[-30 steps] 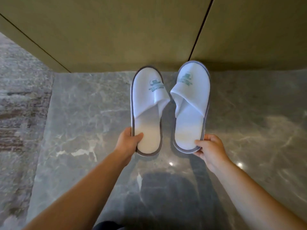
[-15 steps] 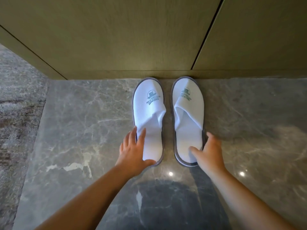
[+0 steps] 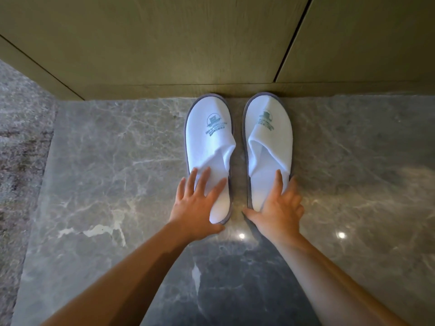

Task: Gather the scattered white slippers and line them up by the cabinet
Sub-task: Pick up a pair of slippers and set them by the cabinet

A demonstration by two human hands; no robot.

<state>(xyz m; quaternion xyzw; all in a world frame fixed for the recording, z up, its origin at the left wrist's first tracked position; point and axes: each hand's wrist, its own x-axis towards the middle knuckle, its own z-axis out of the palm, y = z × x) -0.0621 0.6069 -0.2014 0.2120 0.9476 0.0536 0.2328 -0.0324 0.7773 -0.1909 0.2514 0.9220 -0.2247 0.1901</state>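
Both bare forearms reach forward and down from the bottom corners of the head view, angling inward toward each other. The left hand [image 3: 196, 205] lies palm down with its fingers [image 3: 204, 182] straight and spread, and its thumb tucked low to the inner side. The right hand [image 3: 279, 208] is also palm down, fingers extended and slightly fanned, the index finger [image 3: 279, 182] reaching farthest forward, and the thumb [image 3: 250, 214] stuck out to the inner side; neither hand curls round anything.
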